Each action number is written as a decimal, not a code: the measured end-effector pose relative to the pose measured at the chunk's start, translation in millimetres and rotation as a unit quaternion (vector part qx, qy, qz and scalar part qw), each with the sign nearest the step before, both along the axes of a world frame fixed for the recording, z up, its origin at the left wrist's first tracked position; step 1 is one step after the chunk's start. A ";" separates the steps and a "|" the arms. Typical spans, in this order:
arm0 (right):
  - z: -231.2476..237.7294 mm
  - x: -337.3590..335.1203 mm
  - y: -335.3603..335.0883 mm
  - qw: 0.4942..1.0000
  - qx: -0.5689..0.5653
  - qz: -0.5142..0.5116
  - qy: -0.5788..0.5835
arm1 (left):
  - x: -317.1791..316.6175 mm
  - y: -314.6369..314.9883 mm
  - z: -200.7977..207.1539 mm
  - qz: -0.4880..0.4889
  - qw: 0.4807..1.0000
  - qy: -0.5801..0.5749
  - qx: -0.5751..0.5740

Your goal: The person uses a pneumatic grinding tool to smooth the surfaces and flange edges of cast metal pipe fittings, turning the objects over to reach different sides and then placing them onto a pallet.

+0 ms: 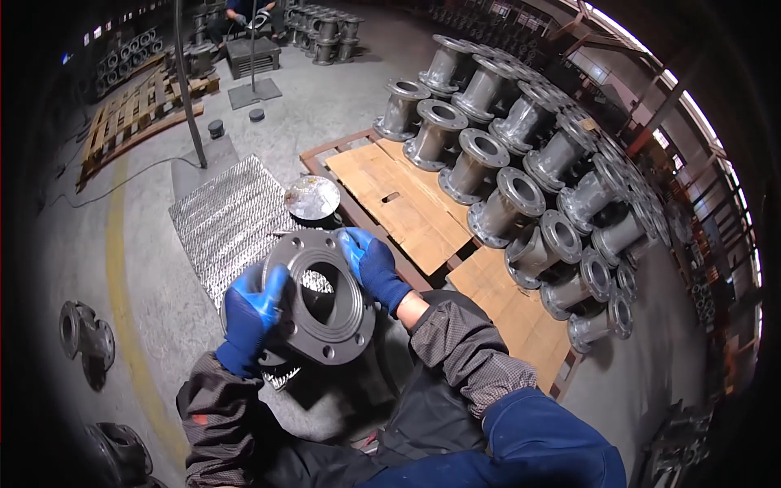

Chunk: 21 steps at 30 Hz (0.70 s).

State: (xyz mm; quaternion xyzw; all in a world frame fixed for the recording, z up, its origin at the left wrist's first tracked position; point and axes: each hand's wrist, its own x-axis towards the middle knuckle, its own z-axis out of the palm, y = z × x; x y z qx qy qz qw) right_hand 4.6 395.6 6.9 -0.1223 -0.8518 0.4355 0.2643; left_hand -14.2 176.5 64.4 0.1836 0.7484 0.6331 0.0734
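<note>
Between my two blue-gloved hands is a grey metal flanged pipe fitting (352,332), its ringed flange face turned up toward me with bolt holes around the rim. My left hand (252,317) grips the flange's left side, thumb pointing up along the edge. At the upper right of the flange, my right hand (370,262) is closed on the rim, its fingers partly hidden behind it. Through the bore a bit of bright surface shows. Just beyond the fitting stands a round metal disc (312,198), like a small stool top or lid.
A wooden pallet (390,195) with rows of flanged fittings (488,150) stands to the right. Silvery patterned matting (224,215) covers floor ahead. A post (189,89) rises at left. Loose fittings (85,337) sit on the left floor. Another person (244,18) works far off.
</note>
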 end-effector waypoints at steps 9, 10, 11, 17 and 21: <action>17.8 25.5 8.9 0.972 -0.168 0.080 -0.140 | 40.3 0.5 11.2 -0.086 0.996 0.031 -0.021; 12.0 30.6 8.7 0.981 -0.150 0.084 -0.093 | 46.2 0.9 13.8 -0.093 0.995 0.024 -0.007; 2.2 35.1 8.1 0.987 -0.131 0.087 -0.046 | 51.3 1.7 14.5 -0.100 0.995 0.017 0.006; -6.4 44.3 -6.8 0.993 -0.065 0.088 0.037 | 53.1 -13.6 7.1 -0.068 0.997 0.001 0.027; 1.3 37.4 -30.8 0.991 -0.028 0.086 0.097 | 38.0 -42.8 -12.9 -0.034 0.995 0.085 0.033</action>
